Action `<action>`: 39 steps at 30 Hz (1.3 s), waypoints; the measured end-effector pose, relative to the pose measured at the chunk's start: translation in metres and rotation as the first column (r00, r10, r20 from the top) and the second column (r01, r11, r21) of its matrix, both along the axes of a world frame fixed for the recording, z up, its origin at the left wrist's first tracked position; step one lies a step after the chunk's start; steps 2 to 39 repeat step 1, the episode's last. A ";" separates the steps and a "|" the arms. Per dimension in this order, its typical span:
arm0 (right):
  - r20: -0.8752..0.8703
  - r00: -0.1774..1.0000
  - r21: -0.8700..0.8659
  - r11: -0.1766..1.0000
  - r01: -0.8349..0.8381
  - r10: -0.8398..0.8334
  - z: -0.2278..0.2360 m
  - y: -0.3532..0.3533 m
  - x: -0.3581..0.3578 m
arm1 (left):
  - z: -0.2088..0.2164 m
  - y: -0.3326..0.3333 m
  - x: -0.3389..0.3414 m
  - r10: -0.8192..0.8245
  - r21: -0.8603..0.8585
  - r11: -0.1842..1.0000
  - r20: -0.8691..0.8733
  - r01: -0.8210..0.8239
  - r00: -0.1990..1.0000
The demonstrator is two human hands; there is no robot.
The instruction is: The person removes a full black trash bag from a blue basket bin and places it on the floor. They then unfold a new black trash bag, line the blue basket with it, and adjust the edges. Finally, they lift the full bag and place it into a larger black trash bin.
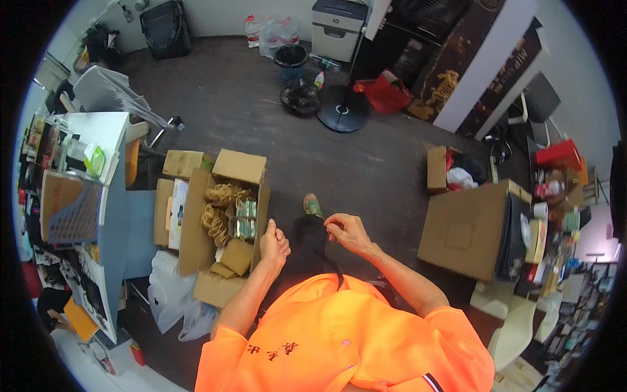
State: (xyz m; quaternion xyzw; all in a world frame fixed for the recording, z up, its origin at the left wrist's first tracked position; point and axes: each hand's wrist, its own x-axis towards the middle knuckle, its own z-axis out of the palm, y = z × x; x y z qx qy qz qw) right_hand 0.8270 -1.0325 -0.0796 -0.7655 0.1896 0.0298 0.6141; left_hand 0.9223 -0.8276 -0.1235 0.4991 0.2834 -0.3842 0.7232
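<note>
My left hand hangs in front of my body with its fingers curled into a loose fist, and nothing shows in it. Beside it to the left stands an open cardboard box with its flaps spread. Coils of tan rope, some green-and-silver packages and folded brown cardboard pieces lie inside it. My right hand is held over my legs, its fingers bent inward; I see nothing in its grasp. Neither hand touches the box. One patterned shoe shows between my hands on the floor.
White plastic bags lie by the open box, near a cluttered desk. A large cardboard box stands at right. Farther off are a round black stand base, a red bag, a waste bin and a shredder-like machine.
</note>
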 end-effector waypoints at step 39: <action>-0.081 0.997 0.041 0.999 -0.008 0.012 -0.007 -0.017 0.025 | -0.008 -0.012 0.024 -0.010 -0.010 1.000 -0.062 0.009 0.998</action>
